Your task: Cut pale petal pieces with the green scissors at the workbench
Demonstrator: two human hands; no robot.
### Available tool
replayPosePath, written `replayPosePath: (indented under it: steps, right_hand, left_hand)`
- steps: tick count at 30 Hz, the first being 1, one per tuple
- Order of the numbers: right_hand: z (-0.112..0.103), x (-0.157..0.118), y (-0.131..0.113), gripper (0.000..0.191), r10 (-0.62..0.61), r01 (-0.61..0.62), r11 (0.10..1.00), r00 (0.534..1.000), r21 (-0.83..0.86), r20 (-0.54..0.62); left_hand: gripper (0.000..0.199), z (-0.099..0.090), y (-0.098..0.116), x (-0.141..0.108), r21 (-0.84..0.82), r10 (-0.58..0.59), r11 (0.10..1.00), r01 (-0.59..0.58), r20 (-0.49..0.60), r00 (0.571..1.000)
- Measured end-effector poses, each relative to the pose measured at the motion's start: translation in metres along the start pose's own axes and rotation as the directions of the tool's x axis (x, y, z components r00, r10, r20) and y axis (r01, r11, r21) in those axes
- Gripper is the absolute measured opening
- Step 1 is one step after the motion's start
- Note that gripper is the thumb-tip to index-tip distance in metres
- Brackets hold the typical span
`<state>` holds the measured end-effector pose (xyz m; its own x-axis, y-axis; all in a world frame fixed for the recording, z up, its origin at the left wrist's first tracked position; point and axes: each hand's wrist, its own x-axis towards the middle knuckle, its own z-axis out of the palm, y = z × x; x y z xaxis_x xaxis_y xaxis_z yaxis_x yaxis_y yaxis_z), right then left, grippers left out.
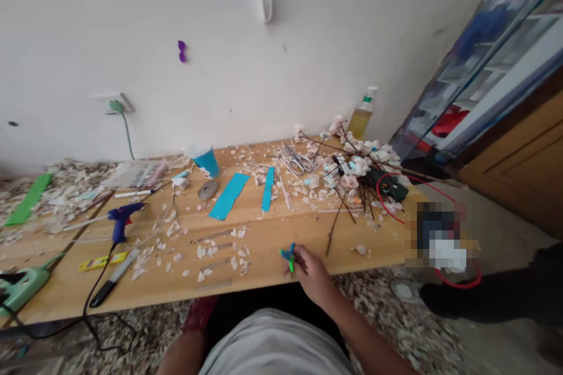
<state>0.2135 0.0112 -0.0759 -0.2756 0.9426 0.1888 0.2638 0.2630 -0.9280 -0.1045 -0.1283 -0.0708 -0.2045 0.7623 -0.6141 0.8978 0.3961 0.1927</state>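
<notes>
My right hand (310, 272) is at the table's front edge, its fingers closed on a small blue and green piece (288, 256). What the piece is, I cannot make out. My left hand is out of sight; only the left arm shows at the bottom. Left of my right hand, pale petals (206, 251) lie among thin strips. Farther back are a wide blue strip (229, 195) and a narrow blue strip (268, 189). Branches with white blossoms (360, 165) lie at the back right, beside silver scissors (299, 163).
A blue cup (206, 162), a bottle of yellow liquid (360, 119) and a round metal tin (207, 189) stand at the back. On the left lie a blue glue gun (121, 221), a black-handled knife (114, 278), a yellow cutter (103, 261) and a green glue gun (27, 289).
</notes>
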Motion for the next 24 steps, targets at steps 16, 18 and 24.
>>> replayPosePath:
  steps: [16, 18, 24]
  right_hand:
    - [-0.026, 0.023, -0.019, 0.019, 0.175, -0.132, 0.981, 0.918, -0.142, 0.355]
    - [-0.026, 0.017, -0.014, 0.019, 0.178, -0.134, 0.980, 0.922, -0.150, 0.342]
    - [-0.014, 0.021, -0.009, 0.034, -0.057, 0.165, 0.963, 0.898, -0.212, 0.437]
  left_hand:
    - [0.040, -0.224, 0.205, 0.211, 0.074, 0.527, 0.806, -0.587, -0.539, 0.657]
    - [0.044, -0.211, 0.224, 0.228, 0.197, 0.525, 0.840, -0.505, -0.530, 0.666]
    - [0.031, -0.168, 0.249, 0.225, 0.135, 0.407, 0.908, -0.397, -0.509, 0.758]
